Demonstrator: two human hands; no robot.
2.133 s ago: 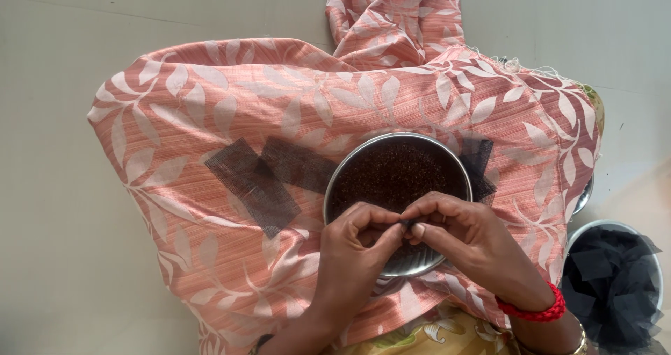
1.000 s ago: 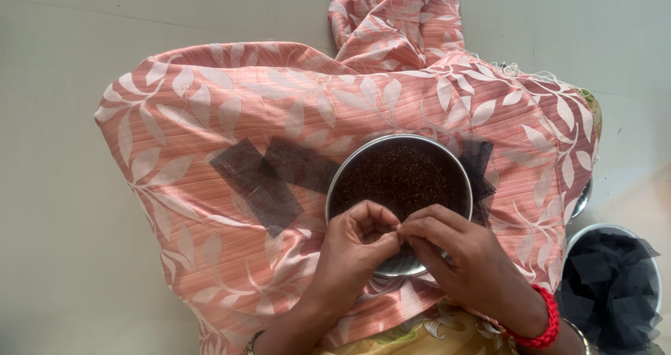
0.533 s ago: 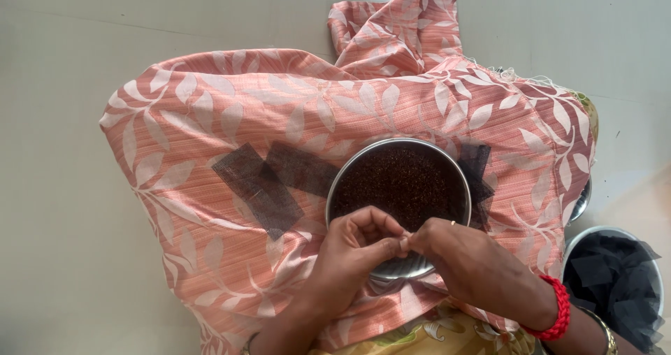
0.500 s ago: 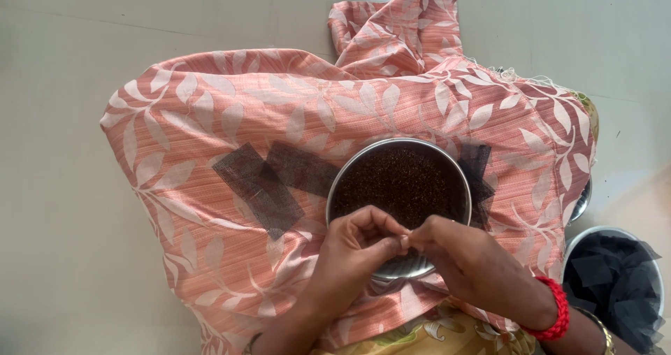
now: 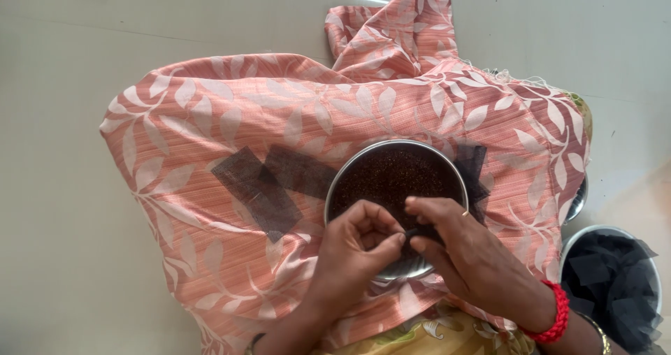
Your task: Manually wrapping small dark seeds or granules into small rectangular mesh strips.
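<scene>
A round steel plate filled with small dark brown seeds rests on a pink cloth with a white leaf print spread over my lap. My left hand and my right hand meet over the plate's near edge, fingertips pinched together on a small piece of black net. Two flat squares of black net lie on the cloth left of the plate. Another black net piece lies at the plate's right edge. A red bangle circles my right wrist.
A steel bowl holding a heap of black net pieces stands on the floor at the lower right. The rim of another steel dish peeks from under the cloth. Pale beige floor surrounds the cloth.
Both hands stayed over the plate's near edge, the fingers working the small net piece; the right hand shifted slightly right and its fingers spread a little.
</scene>
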